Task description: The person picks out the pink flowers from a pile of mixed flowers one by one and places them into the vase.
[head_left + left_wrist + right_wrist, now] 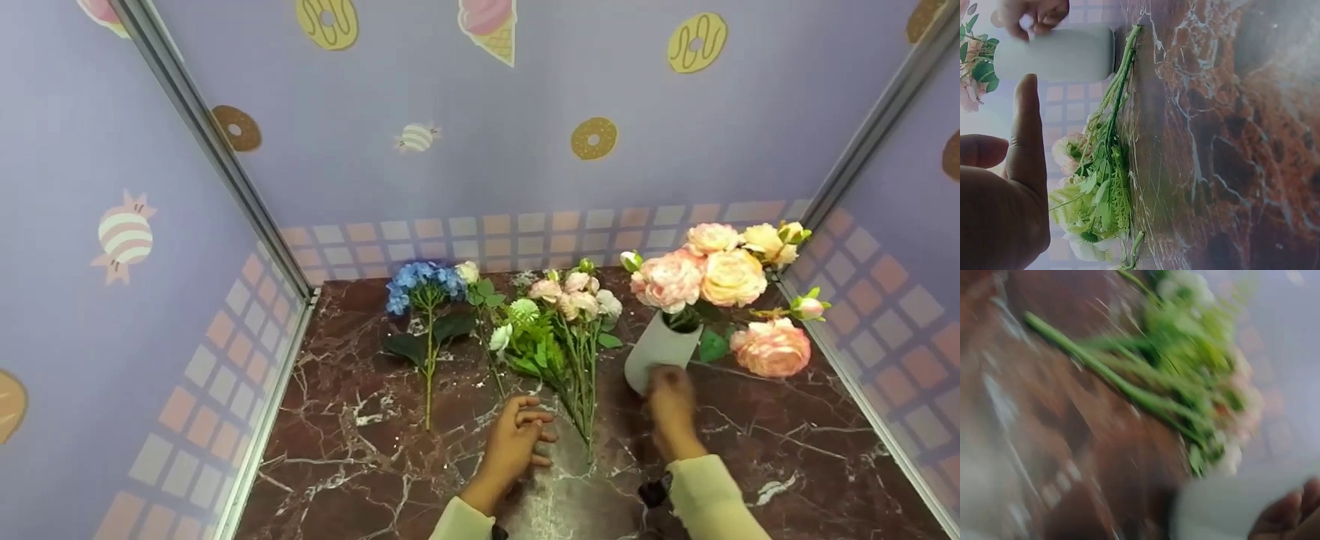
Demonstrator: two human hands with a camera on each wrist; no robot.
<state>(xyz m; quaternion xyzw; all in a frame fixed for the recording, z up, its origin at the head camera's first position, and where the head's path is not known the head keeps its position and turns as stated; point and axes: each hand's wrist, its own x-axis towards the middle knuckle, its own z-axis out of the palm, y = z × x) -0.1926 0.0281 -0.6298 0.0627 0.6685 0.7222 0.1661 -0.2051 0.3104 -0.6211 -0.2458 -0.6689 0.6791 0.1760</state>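
Observation:
A white vase (654,352) holding pink and yellow peony-like flowers (709,274) stands on the right. My right hand (673,409), blurred, is at the vase's near side with its fingers loosely curled. In the left wrist view, a gap shows between its thumb and fingers beside the vase (1067,54), and no grip is visible. My left hand (514,442) hovers over the table, fingers spread and slightly bent, holding nothing. Just beyond it lies a bunch of flower stems (581,375) with pink blooms (576,294) and green leaves (538,349).
A blue hydrangea stem (429,352) lies to the left, with a white flower stem (491,352) between it and the bunch. The dark red marbled table (352,465) is enclosed by purple patterned panels (510,165) at the back and both sides.

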